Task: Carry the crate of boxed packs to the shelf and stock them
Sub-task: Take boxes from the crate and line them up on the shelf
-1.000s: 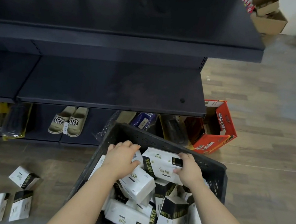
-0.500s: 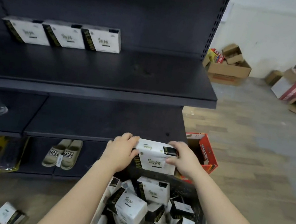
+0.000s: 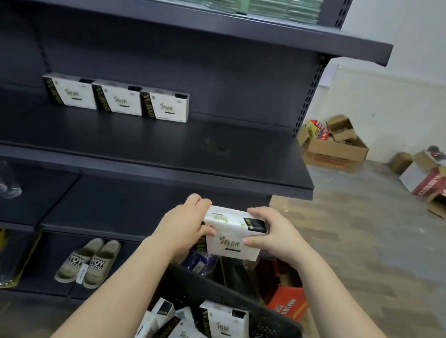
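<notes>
Two-handed hold on white boxed pack with black end band (image 3: 235,233), raised above far rim of dark perforated plastic crate (image 3: 225,292). Left hand (image 3: 181,223) and right hand (image 3: 275,235): fingers curled round pack's ends, thumbs on front face. Three matching packs (image 3: 117,98) at back edge of dark metal shelf (image 3: 160,153).

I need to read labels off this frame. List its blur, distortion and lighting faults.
Head view: the wide-angle lens bows the shelf edges; the boxed pack gripped by the left hand and right hand is slightly blurred, its print barely legible; the lower bay around the slippers is dim; the white wall reads much brighter.
</notes>
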`<state>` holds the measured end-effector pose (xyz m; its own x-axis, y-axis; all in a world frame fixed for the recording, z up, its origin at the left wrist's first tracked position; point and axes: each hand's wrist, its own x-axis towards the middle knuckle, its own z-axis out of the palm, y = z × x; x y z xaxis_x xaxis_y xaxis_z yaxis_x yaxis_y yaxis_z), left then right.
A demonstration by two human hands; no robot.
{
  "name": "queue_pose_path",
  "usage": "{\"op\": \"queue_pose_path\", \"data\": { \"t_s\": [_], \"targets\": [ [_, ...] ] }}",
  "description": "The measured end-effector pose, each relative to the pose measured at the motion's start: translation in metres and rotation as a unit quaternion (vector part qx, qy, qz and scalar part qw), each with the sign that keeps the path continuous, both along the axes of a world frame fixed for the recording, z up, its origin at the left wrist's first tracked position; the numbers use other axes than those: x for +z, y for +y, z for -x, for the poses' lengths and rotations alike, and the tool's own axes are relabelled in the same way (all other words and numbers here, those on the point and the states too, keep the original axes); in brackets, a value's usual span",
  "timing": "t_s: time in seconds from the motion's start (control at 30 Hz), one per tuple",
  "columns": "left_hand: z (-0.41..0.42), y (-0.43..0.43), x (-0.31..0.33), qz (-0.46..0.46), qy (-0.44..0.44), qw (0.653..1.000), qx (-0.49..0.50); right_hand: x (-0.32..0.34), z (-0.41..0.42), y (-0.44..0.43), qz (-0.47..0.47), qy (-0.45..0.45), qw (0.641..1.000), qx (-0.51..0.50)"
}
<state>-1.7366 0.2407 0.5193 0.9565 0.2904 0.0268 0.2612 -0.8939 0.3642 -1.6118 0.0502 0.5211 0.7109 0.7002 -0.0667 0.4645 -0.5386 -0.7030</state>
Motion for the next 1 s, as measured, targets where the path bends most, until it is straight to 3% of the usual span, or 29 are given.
{"op": "queue_pose_path", "data": {
  "t_s": [0.47, 0.73, 1.0],
  "targets": [
    [-0.009, 0.020, 0.046, -0.064, -0.068, 0.995, 0.031, 0.044, 0.006, 0.054, 0.038, -0.201, 0.978, -0.040],
    [-0.033, 0.077, 0.068, -0.067, -0.108, 0.992, 0.025, 0.061, -0.025, 0.115, 0.038, -0.251, 0.962, -0.098],
    [-0.048, 0.146, 0.061, -0.077, -0.084, 0.993, 0.037, 0.052, -0.064, 0.169, 0.050, -0.254, 0.953, -0.156]
  ]
}}
